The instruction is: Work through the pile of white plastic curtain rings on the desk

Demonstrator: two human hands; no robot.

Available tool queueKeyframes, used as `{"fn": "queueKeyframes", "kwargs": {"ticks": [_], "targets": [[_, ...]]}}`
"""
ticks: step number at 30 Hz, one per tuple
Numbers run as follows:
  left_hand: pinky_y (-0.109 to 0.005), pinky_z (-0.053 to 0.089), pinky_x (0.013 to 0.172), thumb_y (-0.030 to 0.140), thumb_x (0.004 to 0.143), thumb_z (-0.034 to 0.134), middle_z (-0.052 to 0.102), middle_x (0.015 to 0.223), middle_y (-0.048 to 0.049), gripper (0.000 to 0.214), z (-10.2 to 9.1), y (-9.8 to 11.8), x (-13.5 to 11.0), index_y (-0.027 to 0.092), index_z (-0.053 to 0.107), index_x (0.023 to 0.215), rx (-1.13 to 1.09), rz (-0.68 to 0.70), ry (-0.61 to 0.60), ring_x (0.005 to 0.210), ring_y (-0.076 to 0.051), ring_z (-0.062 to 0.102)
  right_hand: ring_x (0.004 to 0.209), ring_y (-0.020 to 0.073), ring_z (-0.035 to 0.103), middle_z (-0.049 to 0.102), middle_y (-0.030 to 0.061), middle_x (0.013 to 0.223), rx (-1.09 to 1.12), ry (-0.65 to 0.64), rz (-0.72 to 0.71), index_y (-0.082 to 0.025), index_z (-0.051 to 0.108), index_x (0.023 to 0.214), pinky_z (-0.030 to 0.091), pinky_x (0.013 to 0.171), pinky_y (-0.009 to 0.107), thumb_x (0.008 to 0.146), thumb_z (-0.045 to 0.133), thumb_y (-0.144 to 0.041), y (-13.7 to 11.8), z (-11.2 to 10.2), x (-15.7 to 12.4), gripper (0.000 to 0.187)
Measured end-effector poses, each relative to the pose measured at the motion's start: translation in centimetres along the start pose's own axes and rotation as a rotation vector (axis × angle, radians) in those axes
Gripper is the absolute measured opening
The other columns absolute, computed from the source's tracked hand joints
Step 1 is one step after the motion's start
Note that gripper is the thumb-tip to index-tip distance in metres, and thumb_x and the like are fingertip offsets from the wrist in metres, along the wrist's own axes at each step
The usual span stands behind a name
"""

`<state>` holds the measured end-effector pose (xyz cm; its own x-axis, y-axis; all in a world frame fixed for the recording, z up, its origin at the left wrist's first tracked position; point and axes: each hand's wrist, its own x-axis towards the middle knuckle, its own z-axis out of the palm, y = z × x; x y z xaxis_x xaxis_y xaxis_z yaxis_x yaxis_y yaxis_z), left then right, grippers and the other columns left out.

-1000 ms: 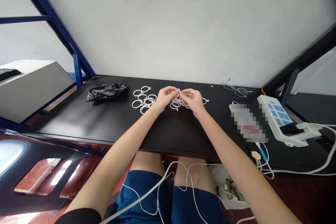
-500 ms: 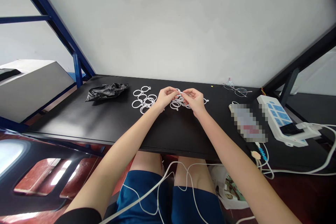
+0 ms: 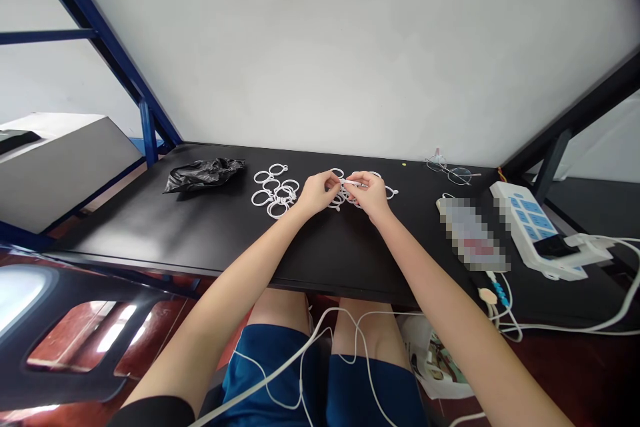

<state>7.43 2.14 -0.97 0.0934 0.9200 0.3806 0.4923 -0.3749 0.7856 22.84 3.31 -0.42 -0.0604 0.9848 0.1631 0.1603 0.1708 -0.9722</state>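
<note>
While the right hand (image 3: 371, 195) pinches a slim white ring (image 3: 356, 183) between thumb and fingertips, the left hand (image 3: 316, 193) curls its thumb and fingers close to it; whether that hand grips anything too, I cannot tell. The pinched ring is at the cluster of white rings (image 3: 344, 197), which both hands partly hide, and where the hoops lie overlapping, some with a small eyelet on the rim. Just left of the cluster, past the left hand, is a second group of rings (image 3: 284, 195), likewise overlapping. Farther left of the cluster rests a crumpled black plastic bag (image 3: 204, 175). To the cluster's right, and a little beyond it, sits a pair of glasses (image 3: 460, 176) with thin frames; also right of it, but nearer the person, lies a phone (image 3: 470, 233), its screen blurred out. Well to the right of the cluster is a white power strip (image 3: 523, 227) with blue socket panels. All of this stands on the black table (image 3: 200, 227) beneath the cluster. On the person's side of the cluster, below the table edge, white cables (image 3: 300, 383) hang across blue shorts (image 3: 270, 360).
</note>
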Motion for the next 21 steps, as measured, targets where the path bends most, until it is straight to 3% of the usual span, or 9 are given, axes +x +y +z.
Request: {"fn": "queueKeyframes", "kwargs": {"ticks": [14,21], "targets": [[-0.029,0.048,0.082,0.016,0.077,0.052,0.07,0.088,-0.0027,0.014,-0.16,-0.45,0.03,0.019,0.064,0.084,0.127,0.027,-0.02,0.085,-0.017,0.065,0.049,0.0113,0.059,0.068,0.0053,0.088,-0.032,-0.022,-0.039,-0.019,0.062,0.078,0.046,0.043,0.025,0.064,0.073,-0.035,0.08,-0.09,-0.07,0.024],[-0.038,0.041,0.093,0.014,0.08,0.048,0.067,0.094,-0.0047,0.018,-0.43,-0.04,-0.22,0.02,0.063,0.087,0.399,0.031,-0.021,0.095,-0.021,0.06,0.048,0.0107,0.057,0.068,0.0035,0.083,-0.051,-0.015,-0.041,-0.02,0.062,0.074,0.049,0.045,0.027,0.064,0.072,-0.034,-0.41,0.04,-0.34,0.021]]}}
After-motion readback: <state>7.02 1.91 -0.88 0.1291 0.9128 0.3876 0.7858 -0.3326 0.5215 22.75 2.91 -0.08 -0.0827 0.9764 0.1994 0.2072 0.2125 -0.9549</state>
